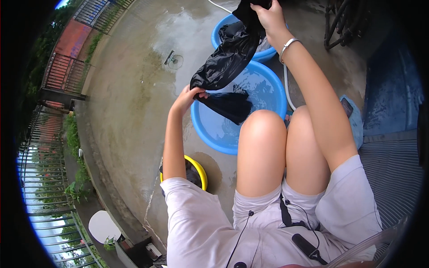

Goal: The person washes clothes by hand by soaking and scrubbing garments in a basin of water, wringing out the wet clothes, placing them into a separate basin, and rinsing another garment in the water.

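A wet black garment (224, 63) is stretched between my two hands. My left hand (194, 94) grips its lower part above the left side of a blue plastic basin of water (197, 129), and a black end hangs down into that basin. My right hand (269, 16), with a silver bangle at the wrist, holds the upper part near the top edge of the view. Behind the garment stands a second blue basin (216, 31) with dark and light cloth in it, partly hidden by the garment.
A yellow bucket (203, 172) with dark contents stands by my left elbow. A white hose (288, 88) runs along the wet concrete floor (134, 110). A floor drain (175, 61) lies beyond the basins. At the right, a phone (347, 106) rests on light blue cloth.
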A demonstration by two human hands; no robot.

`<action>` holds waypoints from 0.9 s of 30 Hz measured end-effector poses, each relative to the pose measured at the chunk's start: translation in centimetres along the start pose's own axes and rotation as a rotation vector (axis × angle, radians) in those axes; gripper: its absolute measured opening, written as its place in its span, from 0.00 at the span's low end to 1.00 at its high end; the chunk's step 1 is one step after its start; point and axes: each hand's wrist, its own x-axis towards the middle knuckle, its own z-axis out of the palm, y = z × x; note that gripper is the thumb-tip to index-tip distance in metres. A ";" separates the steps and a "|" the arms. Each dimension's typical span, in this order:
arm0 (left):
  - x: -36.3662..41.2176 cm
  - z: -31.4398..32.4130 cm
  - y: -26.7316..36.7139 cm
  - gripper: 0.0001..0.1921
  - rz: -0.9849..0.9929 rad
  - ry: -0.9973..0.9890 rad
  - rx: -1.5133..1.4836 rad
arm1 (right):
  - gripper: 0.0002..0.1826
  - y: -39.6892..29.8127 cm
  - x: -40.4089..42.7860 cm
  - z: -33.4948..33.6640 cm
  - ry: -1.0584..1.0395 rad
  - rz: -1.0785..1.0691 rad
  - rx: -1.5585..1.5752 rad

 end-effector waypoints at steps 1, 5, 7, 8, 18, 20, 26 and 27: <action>-0.7 0.0 2.4 0.07 -0.011 0.036 0.159 | 0.18 0.6 -0.3 -0.8 -0.005 0.004 -0.004; -1.6 1.8 10.6 0.09 0.065 0.067 0.641 | 0.24 2.8 -1.3 -3.1 -0.536 0.281 -0.684; -1.5 3.3 13.4 0.12 0.139 0.074 0.761 | 0.33 3.6 -1.4 -4.1 -0.871 0.406 -0.930; -1.4 3.4 13.8 0.13 0.184 0.108 0.786 | 0.36 4.6 -1.8 -4.0 -0.991 0.443 -1.023; -2.1 6.9 19.2 0.23 0.416 0.379 1.711 | 0.35 -0.7 -4.9 1.4 -1.163 0.407 -0.044; -2.6 7.5 20.6 0.23 0.464 0.340 1.653 | 0.51 -2.8 -6.6 2.7 -1.218 0.362 -0.096; -4.5 10.5 24.5 0.29 0.441 0.411 1.829 | 0.46 -0.7 -10.2 7.4 -0.985 0.000 -0.089; -4.4 10.2 24.0 0.29 0.420 0.420 1.821 | 0.38 -0.8 -10.9 8.0 -0.970 0.031 -0.017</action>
